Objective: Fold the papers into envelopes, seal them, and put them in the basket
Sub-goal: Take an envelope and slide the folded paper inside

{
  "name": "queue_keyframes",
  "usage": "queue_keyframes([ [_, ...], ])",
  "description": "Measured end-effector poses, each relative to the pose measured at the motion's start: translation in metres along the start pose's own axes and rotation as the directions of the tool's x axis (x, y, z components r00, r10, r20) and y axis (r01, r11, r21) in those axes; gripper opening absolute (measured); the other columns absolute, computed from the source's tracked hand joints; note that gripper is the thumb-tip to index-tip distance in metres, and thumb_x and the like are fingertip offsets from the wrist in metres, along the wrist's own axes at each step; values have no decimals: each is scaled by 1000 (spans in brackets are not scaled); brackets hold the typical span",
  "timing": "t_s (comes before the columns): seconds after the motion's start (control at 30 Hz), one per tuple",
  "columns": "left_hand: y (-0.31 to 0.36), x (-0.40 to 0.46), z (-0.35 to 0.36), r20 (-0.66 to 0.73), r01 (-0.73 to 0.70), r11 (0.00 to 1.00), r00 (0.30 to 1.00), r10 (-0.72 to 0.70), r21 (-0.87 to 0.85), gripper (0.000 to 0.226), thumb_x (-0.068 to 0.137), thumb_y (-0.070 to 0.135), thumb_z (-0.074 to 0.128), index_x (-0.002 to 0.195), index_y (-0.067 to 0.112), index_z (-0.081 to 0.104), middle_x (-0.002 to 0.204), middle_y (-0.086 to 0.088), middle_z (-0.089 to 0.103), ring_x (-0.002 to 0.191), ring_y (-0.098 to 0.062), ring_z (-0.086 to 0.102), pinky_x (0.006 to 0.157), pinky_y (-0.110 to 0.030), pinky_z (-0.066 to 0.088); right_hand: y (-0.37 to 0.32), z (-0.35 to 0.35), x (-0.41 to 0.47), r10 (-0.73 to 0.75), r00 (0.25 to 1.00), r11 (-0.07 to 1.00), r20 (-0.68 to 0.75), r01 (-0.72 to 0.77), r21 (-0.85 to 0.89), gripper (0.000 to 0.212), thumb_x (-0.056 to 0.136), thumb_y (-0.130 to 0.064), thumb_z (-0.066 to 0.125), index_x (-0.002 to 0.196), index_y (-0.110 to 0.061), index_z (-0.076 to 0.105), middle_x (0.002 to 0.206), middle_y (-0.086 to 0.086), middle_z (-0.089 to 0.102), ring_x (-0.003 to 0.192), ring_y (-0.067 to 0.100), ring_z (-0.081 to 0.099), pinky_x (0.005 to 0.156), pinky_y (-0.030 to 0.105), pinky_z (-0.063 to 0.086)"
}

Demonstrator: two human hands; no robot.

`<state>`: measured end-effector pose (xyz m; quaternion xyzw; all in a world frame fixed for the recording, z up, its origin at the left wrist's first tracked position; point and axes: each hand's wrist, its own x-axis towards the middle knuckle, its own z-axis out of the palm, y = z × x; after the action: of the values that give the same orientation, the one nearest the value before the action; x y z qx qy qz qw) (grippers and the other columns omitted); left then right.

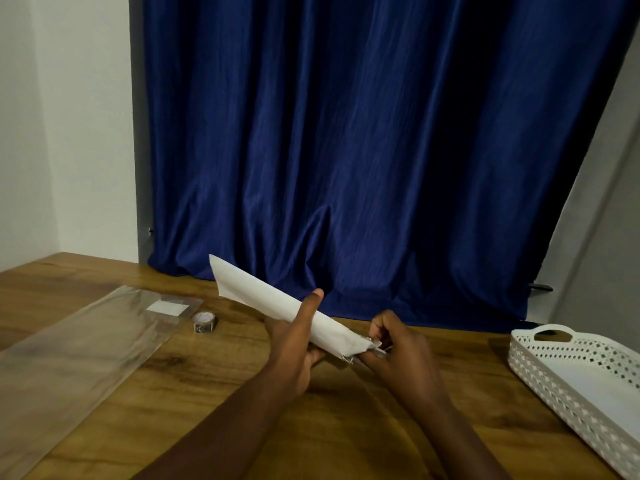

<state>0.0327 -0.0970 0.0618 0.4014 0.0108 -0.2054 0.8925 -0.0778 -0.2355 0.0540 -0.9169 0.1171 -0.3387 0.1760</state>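
Note:
A folded white paper (pixel 263 297) is held up above the wooden table (pixel 214 386), seen nearly edge-on and slanting from upper left down to lower right. My left hand (pixel 294 344) grips its middle, thumb on top and fingers underneath. My right hand (pixel 398 351) pinches the paper's lower right end, where a bit of shiny tape shows. A white perforated basket (pixel 540 372) stands at the table's right edge with white paper lying flat inside it. A small roll of tape (pixel 205 322) sits on the table left of my hands.
A long clear plastic sleeve (pixel 72 358) with a white label lies across the left of the table. A dark blue curtain (pixel 363 133) hangs behind the table, with white walls on either side.

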Motion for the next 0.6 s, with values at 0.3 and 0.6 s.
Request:
queue_keyframes([
  [0.3, 23, 15, -12, -83, 31, 993, 996, -40, -111, 105, 55, 38, 98, 141, 18, 42, 129, -11, 63, 114, -34, 65, 86, -69, 57, 13, -16, 2, 139, 958, 953, 251, -60, -298, 50, 72, -51, 79, 113, -48, 50, 105, -19, 63, 86, -1, 56, 76, 26, 54],
  [0.6, 42, 16, -14, 25, 56, 980, 998, -52, -193, 74, 76, 35, 88, 136, 16, 48, 126, -16, 64, 113, -36, 66, 91, -66, 56, 0, -13, 6, 82, 997, 955, 16, -83, 285, 10, 78, -30, 83, 77, -31, 74, 76, -13, 71, 69, 5, 67, 64, 32, 58],
])
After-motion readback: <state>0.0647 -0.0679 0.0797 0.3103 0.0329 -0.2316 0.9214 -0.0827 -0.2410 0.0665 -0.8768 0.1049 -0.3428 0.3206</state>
